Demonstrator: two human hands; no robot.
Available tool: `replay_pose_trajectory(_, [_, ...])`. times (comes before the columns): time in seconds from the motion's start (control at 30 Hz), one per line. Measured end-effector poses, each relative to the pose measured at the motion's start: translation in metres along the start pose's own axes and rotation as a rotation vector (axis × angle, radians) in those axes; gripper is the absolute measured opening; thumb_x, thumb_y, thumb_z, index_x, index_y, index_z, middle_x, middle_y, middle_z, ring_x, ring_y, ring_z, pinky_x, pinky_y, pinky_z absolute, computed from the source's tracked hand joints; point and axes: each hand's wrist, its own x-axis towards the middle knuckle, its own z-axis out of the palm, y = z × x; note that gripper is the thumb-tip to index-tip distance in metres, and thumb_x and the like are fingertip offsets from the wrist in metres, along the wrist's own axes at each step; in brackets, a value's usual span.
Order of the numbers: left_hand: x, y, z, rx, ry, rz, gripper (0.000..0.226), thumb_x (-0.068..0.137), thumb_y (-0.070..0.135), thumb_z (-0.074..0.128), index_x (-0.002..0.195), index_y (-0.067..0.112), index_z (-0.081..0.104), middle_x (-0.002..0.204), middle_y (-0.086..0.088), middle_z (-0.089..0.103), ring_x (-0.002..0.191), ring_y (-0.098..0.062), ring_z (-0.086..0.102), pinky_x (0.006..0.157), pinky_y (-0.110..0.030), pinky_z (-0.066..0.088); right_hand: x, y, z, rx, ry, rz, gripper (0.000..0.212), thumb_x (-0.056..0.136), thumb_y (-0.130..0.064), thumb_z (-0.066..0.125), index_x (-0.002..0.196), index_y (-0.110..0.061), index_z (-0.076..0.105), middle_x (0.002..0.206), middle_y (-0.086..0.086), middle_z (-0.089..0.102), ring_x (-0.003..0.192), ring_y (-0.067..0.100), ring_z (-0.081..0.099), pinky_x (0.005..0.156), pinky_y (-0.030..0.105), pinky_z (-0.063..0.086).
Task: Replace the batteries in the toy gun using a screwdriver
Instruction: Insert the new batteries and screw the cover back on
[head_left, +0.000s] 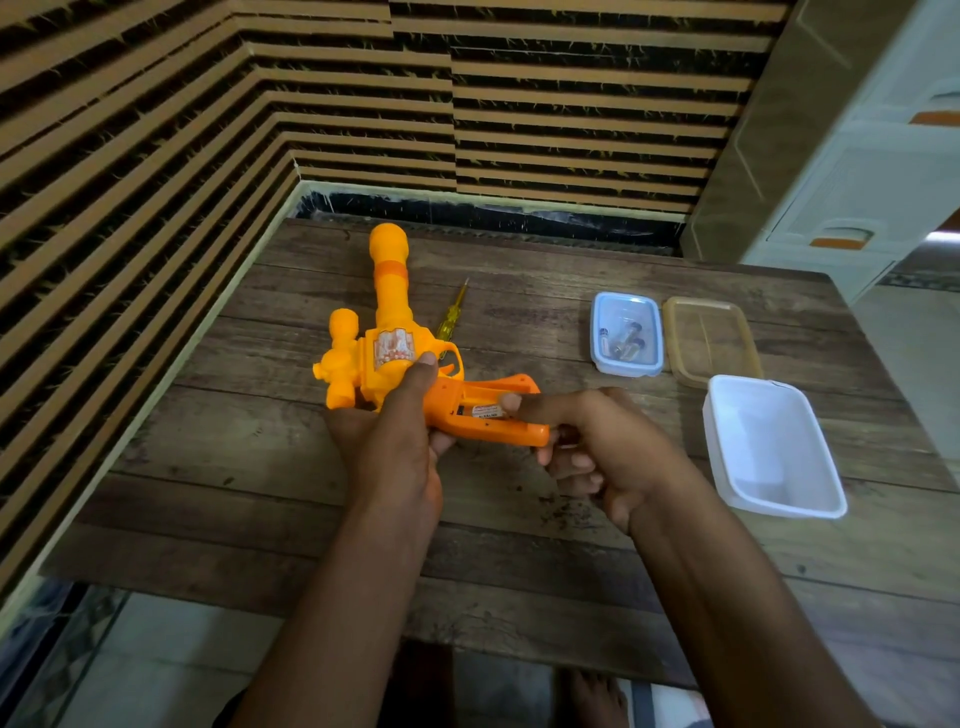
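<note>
Wood-look tabletop (519, 545) against striped wall panels. From the head view, the toy gun (387, 358) is gripped round its body by the left hand (395, 441), while a battery (485, 410) in the opened grip gets pressed by the right hand (597, 441), half-curled. Screwdriver (451, 318) is parked beyond the left hand. Looks roughly midway: cover probably off, closing and screwing left.

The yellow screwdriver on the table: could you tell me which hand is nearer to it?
Left. The left hand grips the toy gun right beside the screwdriver; the right hand is farther, at the handle's end.
</note>
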Motion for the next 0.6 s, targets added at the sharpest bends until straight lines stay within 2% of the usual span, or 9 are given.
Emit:
replay_pose_trajectory(0.1, [-0.003, -0.001, 0.001, 0.013, 0.007, 0.009, 0.056, 0.083, 0.011, 0.085, 0.133, 0.022, 0.063, 0.121, -0.002, 0.076, 0.101, -0.024, 0.077, 0.065, -0.044, 0.065, 0.004, 0.002, 0.005, -0.009, 0.078, 0.015, 0.029, 0.076, -0.018, 0.077, 0.061, -0.006, 0.056, 0.051, 0.009, 0.05, 0.035, 0.011, 0.026, 0.041, 0.016, 0.016])
replay_pose_trajectory(0.17, [-0.004, 0.0, 0.003, 0.004, 0.012, -0.005, 0.058, 0.084, 0.01, 0.084, 0.136, 0.021, 0.061, 0.123, -0.003, 0.075, 0.102, -0.023, 0.076, 0.061, -0.039, 0.065, 0.002, 0.001, 0.005, -0.019, 0.095, 0.013, 0.03, 0.078, -0.018, 0.078, 0.061, -0.006, 0.056, 0.052, 0.01, 0.051, 0.035, 0.011, 0.027, 0.041, 0.017, 0.016])
replay_pose_trajectory(0.3, [0.001, 0.001, 0.0, -0.027, -0.008, 0.0, 0.061, 0.083, 0.008, 0.084, 0.137, 0.024, 0.06, 0.125, -0.002, 0.074, 0.105, -0.025, 0.076, 0.059, -0.039, 0.063, 0.0, 0.0, -0.002, -0.009, 0.131, -0.018, 0.045, 0.079, -0.039, 0.086, 0.062, -0.008, 0.059, 0.05, 0.005, 0.043, 0.038, 0.011, 0.028, 0.039, 0.018, 0.018])
replay_pose_trajectory(0.37, [0.003, 0.0, -0.002, -0.025, -0.007, 0.002, 0.062, 0.083, 0.008, 0.085, 0.137, 0.026, 0.06, 0.125, -0.002, 0.075, 0.105, -0.025, 0.077, 0.06, -0.04, 0.063, 0.003, -0.001, -0.011, 0.162, 0.163, -0.035, 0.035, 0.089, -0.036, 0.077, 0.07, -0.01, 0.062, 0.055, 0.003, 0.046, 0.04, 0.01, 0.032, 0.039, 0.017, 0.019])
replay_pose_trajectory(0.43, [0.004, 0.0, -0.004, -0.016, 0.005, -0.005, 0.062, 0.082, 0.008, 0.085, 0.136, 0.026, 0.061, 0.125, -0.001, 0.075, 0.105, -0.025, 0.076, 0.06, -0.04, 0.063, 0.004, -0.005, -0.019, 0.477, 0.119, -0.006, 0.027, 0.097, -0.02, 0.057, 0.074, -0.008, 0.062, 0.062, 0.006, 0.049, 0.046, 0.011, 0.037, 0.045, 0.02, 0.025])
replay_pose_trajectory(0.53, [0.005, 0.0, -0.003, -0.015, 0.005, -0.002, 0.062, 0.082, 0.009, 0.085, 0.136, 0.026, 0.06, 0.124, 0.0, 0.075, 0.105, -0.024, 0.076, 0.061, -0.041, 0.064, 0.003, -0.006, -0.024, 0.864, 0.015, 0.051, 0.024, 0.087, 0.002, 0.036, 0.08, 0.001, 0.059, 0.076, 0.016, 0.059, 0.061, 0.017, 0.05, 0.062, 0.025, 0.034])
replay_pose_trajectory(0.6, [0.004, 0.0, -0.003, -0.01, 0.007, -0.003, 0.062, 0.083, 0.009, 0.085, 0.136, 0.026, 0.06, 0.124, 0.0, 0.075, 0.104, -0.024, 0.076, 0.06, -0.041, 0.064, 0.004, -0.004, -0.022, 0.941, -0.006, 0.047, 0.033, 0.077, 0.013, 0.031, 0.088, 0.003, 0.06, 0.087, 0.022, 0.062, 0.069, 0.022, 0.059, 0.067, 0.028, 0.042])
